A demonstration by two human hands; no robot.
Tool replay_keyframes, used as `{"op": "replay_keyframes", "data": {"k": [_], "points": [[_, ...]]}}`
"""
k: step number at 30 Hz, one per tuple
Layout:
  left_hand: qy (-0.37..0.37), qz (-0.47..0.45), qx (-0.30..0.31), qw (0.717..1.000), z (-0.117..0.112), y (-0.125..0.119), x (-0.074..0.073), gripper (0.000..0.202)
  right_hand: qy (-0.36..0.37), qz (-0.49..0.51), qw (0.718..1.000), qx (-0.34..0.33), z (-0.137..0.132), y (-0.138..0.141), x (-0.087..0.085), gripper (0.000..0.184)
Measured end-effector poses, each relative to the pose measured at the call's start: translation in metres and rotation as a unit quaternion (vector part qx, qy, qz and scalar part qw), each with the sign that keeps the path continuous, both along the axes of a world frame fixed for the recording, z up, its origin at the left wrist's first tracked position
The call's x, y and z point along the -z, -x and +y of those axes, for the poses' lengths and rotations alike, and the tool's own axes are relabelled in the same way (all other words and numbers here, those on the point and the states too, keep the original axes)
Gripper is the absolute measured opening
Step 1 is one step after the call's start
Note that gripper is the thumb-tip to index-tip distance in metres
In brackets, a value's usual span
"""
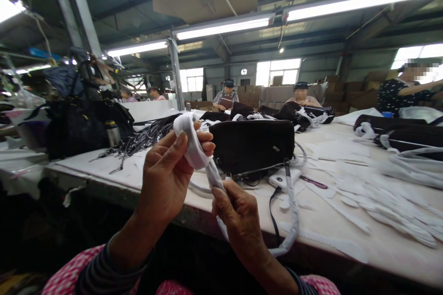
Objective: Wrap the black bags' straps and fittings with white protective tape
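Observation:
A black handbag (pixel 254 145) lies on the table just beyond my hands. Its long strap (pixel 294 216), covered in thin white wrapping, hangs over the table edge and curves back toward me. My left hand (pixel 169 166) is closed around a rolled loop of white wrapping strip (pixel 194 145), thumb in front and fingertips behind. Lower down, my right hand (pixel 238 212) pinches the white-covered length running from that loop between thumb and fingers. Whether a strap lies inside the loop is hidden.
White cut sheets (pixel 387 203) spread across the right of the table. A white box-shaped device (pixel 284 177) and a dark pen-like tool (pixel 313 182) lie beside the bag. Black straps with metal clips (pixel 152 133) are heaped left, near a flask (pixel 112 133). Several people work beyond.

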State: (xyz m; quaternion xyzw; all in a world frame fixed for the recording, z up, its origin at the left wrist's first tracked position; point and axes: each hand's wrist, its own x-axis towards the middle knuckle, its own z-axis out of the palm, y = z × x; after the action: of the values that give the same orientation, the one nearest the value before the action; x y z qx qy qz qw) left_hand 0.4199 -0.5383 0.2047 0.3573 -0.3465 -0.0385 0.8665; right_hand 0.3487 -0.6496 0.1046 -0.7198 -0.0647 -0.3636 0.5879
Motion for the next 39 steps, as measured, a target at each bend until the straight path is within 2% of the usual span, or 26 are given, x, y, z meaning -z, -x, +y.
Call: {"op": "replay_keyframes", "data": {"k": [6, 9, 11, 15, 18, 22, 27, 30, 32, 36, 39], "points": [[0.025, 0.035, -0.01, 0.999, 0.006, 0.002, 0.0, 0.024, 0.081, -0.008, 0.994, 0.068, 0.006, 0.001, 0.003, 0.017], [0.057, 0.1, -0.008, 0.993, 0.013, 0.003, 0.0, 0.029, 0.11, -0.038, 0.987, 0.112, 0.015, 0.0, 0.008, 0.031], [0.089, 0.141, 0.022, 0.986, 0.021, 0.003, 0.002, 0.033, 0.134, -0.087, 0.976, 0.147, 0.021, -0.002, 0.012, 0.035], [0.18, 0.179, 0.128, 0.959, 0.043, 0.0, 0.012, 0.039, 0.211, -0.203, 0.938, 0.185, 0.028, -0.003, 0.017, 0.038], [0.235, 0.189, 0.189, 0.934, 0.055, -0.001, 0.021, 0.038, 0.249, -0.241, 0.912, 0.22, 0.032, -0.002, 0.017, 0.037], [0.272, 0.191, 0.206, 0.92, 0.063, 0.004, 0.028, 0.031, 0.26, -0.255, 0.894, 0.261, 0.038, 0.001, 0.015, 0.03], [0.328, 0.185, 0.212, 0.902, 0.071, 0.013, 0.031, 0.019, 0.314, -0.271, 0.872, 0.258, 0.035, 0.009, 0.009, 0.032], [0.341, 0.194, 0.207, 0.896, 0.076, 0.016, 0.036, 0.017, 0.318, -0.264, 0.875, 0.251, 0.031, 0.013, 0.006, 0.033], [0.332, 0.191, 0.193, 0.903, 0.079, 0.016, 0.04, 0.016, 0.302, -0.265, 0.882, 0.245, 0.03, 0.014, 0.006, 0.034], [0.297, 0.188, 0.149, 0.924, 0.085, 0.015, 0.05, 0.02, 0.237, -0.277, 0.901, 0.232, 0.032, 0.012, 0.005, 0.034], [0.295, 0.195, 0.123, 0.927, 0.088, 0.015, 0.058, 0.023, 0.19, -0.266, 0.918, 0.225, 0.034, 0.012, 0.003, 0.03]]}}
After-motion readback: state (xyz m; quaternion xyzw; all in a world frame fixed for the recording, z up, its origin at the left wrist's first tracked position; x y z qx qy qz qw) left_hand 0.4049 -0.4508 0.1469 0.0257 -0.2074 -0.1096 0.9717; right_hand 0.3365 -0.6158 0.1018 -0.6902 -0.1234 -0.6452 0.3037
